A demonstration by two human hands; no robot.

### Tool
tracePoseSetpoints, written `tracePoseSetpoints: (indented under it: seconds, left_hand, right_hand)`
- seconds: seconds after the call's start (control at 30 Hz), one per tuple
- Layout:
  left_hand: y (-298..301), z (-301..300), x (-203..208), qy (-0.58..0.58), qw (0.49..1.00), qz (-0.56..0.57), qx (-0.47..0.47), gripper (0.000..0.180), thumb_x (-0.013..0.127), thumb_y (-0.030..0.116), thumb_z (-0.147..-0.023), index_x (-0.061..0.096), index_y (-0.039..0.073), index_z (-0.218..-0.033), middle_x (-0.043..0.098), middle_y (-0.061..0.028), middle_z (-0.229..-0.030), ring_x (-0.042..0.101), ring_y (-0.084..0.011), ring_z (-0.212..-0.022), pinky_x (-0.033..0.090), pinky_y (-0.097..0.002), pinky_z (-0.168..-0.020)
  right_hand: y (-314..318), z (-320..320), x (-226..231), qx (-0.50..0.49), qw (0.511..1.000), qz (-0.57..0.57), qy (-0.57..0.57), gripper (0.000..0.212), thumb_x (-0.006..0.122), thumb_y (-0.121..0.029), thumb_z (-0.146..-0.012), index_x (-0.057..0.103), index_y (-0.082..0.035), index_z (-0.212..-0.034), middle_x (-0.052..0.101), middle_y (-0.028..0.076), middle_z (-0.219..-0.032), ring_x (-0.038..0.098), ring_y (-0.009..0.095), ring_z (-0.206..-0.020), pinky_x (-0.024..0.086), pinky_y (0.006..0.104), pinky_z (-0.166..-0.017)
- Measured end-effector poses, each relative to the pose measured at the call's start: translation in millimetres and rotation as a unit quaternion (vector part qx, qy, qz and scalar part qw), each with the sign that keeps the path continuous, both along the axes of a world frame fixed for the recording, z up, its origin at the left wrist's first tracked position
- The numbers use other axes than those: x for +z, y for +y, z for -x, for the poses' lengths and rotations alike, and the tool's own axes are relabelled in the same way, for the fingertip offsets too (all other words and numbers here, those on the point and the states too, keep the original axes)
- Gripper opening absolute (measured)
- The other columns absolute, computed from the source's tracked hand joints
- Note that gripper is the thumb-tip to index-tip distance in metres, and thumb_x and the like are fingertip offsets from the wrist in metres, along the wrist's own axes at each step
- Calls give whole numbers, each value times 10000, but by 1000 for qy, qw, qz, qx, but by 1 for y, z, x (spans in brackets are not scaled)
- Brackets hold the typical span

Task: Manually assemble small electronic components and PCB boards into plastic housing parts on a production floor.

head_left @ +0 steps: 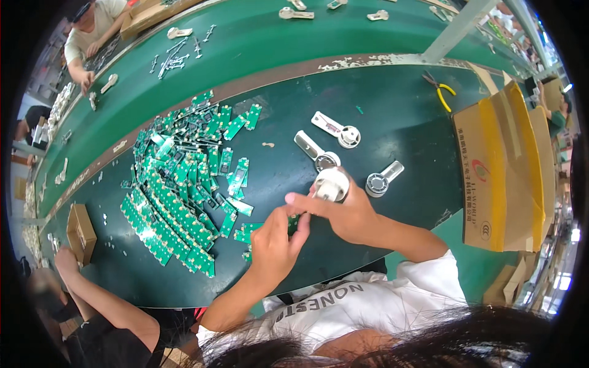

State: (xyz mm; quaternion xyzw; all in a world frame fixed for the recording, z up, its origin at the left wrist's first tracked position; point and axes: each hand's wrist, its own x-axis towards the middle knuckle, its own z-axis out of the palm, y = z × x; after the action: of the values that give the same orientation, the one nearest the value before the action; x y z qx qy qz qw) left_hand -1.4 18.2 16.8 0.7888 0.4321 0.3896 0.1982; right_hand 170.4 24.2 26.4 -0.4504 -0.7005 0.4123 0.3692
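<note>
My right hand (358, 216) is wrapped round a white handheld fan housing (332, 182), its round head up and its thumb stretched toward my left hand. Close beside it, my left hand (273, 240) is closed in a pinch. A sliver of green, which looks like a circuit board (294, 222), shows between its fingers; the rest is hidden. Just beyond my hands lie two more white fan housings, one with a pale round head (348, 137) and one with a grey head (325, 161). A third fan housing (377, 184) lies to the right.
A big heap of green circuit boards (178, 211) covers the table's left middle. Yellow-handled pliers (443, 95) lie far right, near a large cardboard box (500, 172). Beyond a ledge, a green conveyor (245, 46) carries screws and fan parts. A co-worker's arm (110, 306) reaches a small carton (81, 233) at left.
</note>
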Motion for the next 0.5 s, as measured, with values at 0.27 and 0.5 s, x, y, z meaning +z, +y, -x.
tracePoseSetpoints:
  seconds: [0.27,0.5]
  left_hand:
    - [-4,0,-7,11,999,32,-4,207,730,58,-746,587,27,-891,605,-84,-713,595,-244,-538,439,-340,-431]
    - [-5,1,-4,65,998,4,14,166,704,31,-751,565,38,-841,599,-76,-698,597,-248,-532,444,-351,-436]
  right_hand:
    - [-3,1,-8,41,971,-188,-143,592,571,40,-797,523,-204,-1334,553,145,-975,529,320,-856,474,390,-831]
    - [-5,5,-6,23,963,-214,-163,523,606,15,-775,560,-96,-1284,571,132,-947,550,321,-829,484,406,-788]
